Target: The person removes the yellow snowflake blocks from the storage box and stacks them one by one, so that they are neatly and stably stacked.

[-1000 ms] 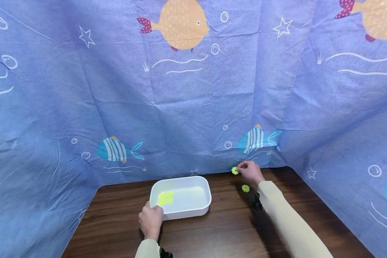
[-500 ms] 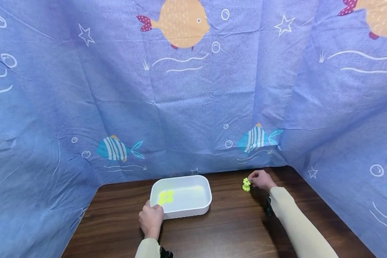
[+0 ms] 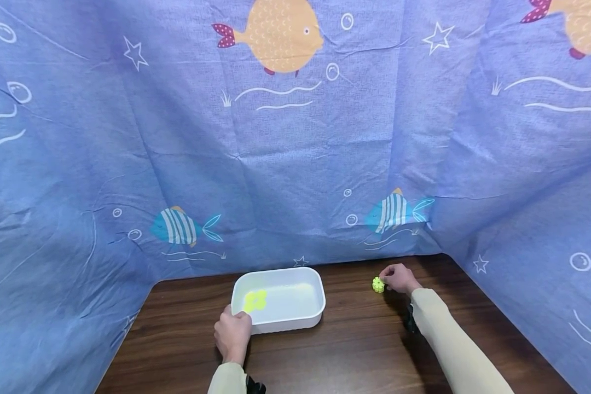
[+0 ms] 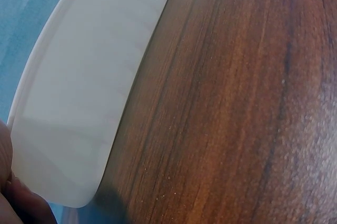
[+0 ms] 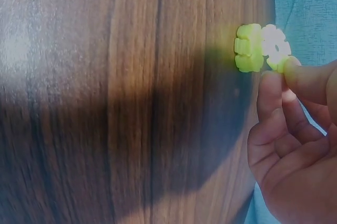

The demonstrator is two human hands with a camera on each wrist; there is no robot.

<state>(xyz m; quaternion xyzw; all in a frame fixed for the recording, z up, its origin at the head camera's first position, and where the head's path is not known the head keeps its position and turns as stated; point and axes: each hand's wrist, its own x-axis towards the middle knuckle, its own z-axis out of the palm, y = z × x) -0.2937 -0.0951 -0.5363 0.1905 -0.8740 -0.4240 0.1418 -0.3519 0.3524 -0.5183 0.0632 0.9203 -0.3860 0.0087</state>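
Between thumb and fingertips my right hand (image 3: 399, 278) pinches a yellow-green flower-shaped piece (image 5: 275, 48) with a hole in its middle. Right beside it, in the right wrist view, is a thicker piece of the same colour (image 5: 248, 48) with a notched edge, standing on the table; it may be several pieces stacked. Whether the two touch, I cannot tell. My left hand (image 3: 233, 334) grips the near left corner of a white plastic tub (image 3: 290, 325), thumb over the rim. Several bright yellow pieces (image 3: 255, 300) lie inside the tub at its left.
A dark wood-grain table (image 3: 315, 361) carries everything. Blue fabric (image 3: 295, 164) printed with fish hangs close behind the table's far edge and along both sides.
My right hand has brought the pinched flower-shaped piece from near the far edge down and slightly right, to the piece on the table. The left hand stays on the tub.
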